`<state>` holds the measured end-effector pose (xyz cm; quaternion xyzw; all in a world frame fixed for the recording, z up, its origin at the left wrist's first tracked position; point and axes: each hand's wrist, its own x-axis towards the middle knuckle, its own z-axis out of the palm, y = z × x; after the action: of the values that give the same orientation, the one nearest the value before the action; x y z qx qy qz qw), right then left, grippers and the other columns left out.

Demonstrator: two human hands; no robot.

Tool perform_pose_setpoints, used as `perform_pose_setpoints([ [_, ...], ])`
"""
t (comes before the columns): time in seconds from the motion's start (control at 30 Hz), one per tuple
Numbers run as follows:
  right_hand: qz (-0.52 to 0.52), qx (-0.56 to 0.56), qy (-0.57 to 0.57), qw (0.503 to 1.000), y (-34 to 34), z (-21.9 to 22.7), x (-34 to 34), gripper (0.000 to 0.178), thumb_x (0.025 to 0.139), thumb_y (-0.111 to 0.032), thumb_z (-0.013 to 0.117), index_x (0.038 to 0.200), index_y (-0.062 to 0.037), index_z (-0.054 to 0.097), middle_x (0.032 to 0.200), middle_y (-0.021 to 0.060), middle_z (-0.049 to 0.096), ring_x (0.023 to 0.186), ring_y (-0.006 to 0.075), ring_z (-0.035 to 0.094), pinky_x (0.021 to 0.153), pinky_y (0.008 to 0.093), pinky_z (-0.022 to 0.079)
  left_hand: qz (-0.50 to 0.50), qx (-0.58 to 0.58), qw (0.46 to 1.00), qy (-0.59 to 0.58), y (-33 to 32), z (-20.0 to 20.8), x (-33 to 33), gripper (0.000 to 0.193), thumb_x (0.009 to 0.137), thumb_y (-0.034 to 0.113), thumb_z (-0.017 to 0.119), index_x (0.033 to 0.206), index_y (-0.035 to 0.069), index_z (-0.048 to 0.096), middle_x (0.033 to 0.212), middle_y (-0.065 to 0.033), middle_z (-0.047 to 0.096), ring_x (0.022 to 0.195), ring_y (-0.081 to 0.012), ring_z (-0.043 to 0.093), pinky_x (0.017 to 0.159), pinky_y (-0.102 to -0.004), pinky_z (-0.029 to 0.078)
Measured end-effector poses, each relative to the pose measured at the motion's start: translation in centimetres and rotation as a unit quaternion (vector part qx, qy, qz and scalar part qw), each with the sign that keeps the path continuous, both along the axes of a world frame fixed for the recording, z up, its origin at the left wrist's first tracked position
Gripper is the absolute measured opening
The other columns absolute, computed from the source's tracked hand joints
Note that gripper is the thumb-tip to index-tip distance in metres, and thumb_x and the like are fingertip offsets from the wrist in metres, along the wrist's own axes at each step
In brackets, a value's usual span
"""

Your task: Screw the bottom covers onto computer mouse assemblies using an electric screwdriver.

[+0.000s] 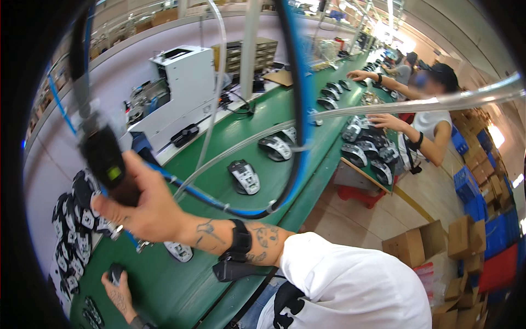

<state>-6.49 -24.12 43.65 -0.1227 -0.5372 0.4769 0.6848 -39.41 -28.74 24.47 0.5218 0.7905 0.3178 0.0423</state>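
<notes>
My right hand is raised at the left of the view, its fingers wrapped round a black electric screwdriver with a small green light on its side. A cable joins the tool's upper end. Below it, near the lower left, my left hand grips a dark computer mouse low over the green bench; its fingers partly cover the mouse. Close to my right forearm a mouse base with a white inside lies on the bench. Farther along, an opened mouse shows its white inner part.
Stacked mouse parts stand at the left edge. A blue and black hose and a clear tube loop across the view. A white machine stands behind the bench. At the right, a co-worker reaches over mouse parts.
</notes>
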Motion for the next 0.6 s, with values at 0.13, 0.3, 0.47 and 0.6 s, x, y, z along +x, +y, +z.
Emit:
perform_pose_setpoints([
  [0.13,0.024,-0.042,0.065,0.997,-0.4,-0.4,0.9,0.023,0.081,-0.014,0.069,0.094,-0.0048,0.052,0.071,-0.0010,0.059,0.057,0.0068,0.056,0.049,0.0216,0.045,-0.144,0.092,0.762,-0.624,-1.3,6.1,10.7,0.061,0.079,0.038,0.052,0.135,0.019,0.039,0.118,-0.0095,0.053,0.085,-0.0235,0.060,0.070,-0.0344,0.052],
  [0.3,0.072,0.065,0.116,0.988,-0.1,-0.2,3.0,0.042,0.093,-0.047,0.041,0.106,-0.0075,0.050,0.062,0.0019,0.047,0.055,0.0136,0.048,0.052,0.0262,0.042,-0.248,0.088,0.515,-0.816,-2.0,6.6,16.2,0.060,0.079,0.031,0.048,0.136,0.016,0.035,0.114,-0.0108,0.051,0.090,-0.0290,0.058,0.074,-0.0485,0.053],
  [0.47,0.047,0.086,0.082,0.992,-0.8,-0.1,2.2,0.049,0.092,-0.053,0.039,0.110,-0.0078,0.047,0.062,0.0012,0.047,0.055,0.0135,0.048,0.054,0.0267,0.042,-0.226,0.096,0.456,-0.855,-2.8,4.8,16.6,0.049,0.089,0.031,0.045,0.134,0.014,0.034,0.113,-0.0113,0.049,0.090,-0.0254,0.058,0.075,-0.0458,0.054],
  [0.6,0.025,0.106,0.052,0.993,-0.5,-0.6,1.8,0.049,0.092,-0.054,0.038,0.109,-0.0088,0.049,0.062,0.0012,0.047,0.055,0.0130,0.047,0.053,0.0248,0.042,-0.245,0.088,0.440,-0.859,-2.7,4.7,16.7,0.048,0.090,0.029,0.045,0.134,0.013,0.033,0.114,-0.0116,0.048,0.089,-0.0239,0.058,0.076,-0.0445,0.054],
])
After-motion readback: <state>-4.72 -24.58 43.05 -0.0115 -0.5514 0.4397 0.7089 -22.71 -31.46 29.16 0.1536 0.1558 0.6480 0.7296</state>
